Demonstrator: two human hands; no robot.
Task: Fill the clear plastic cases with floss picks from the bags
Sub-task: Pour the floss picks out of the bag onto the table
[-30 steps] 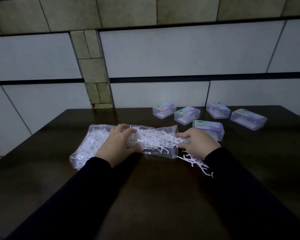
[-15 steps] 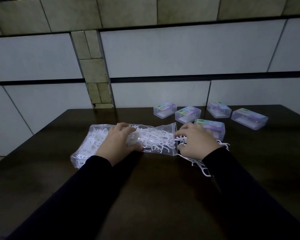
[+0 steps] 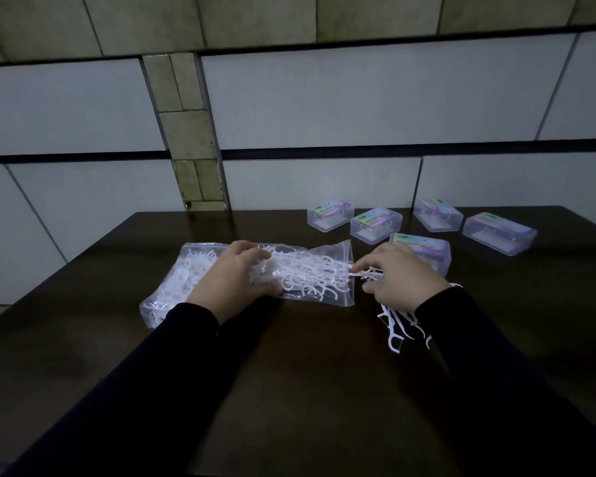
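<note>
My left hand [image 3: 233, 277] grips the bag [image 3: 310, 273]; my right hand [image 3: 398, 278] fingertips pinch, I think, floss picks [image 3: 367, 273] at its mouth.

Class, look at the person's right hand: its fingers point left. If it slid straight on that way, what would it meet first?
The right hand would most likely meet the open mouth of the clear plastic bag of white floss picks, right at its fingertips; then the left hand that holds the bag.

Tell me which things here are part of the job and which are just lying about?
Part of the job: bag of floss picks; loose floss picks; five clear plastic cases; left hand; right hand.
Lying about: nothing besides the dark table itself.
</note>
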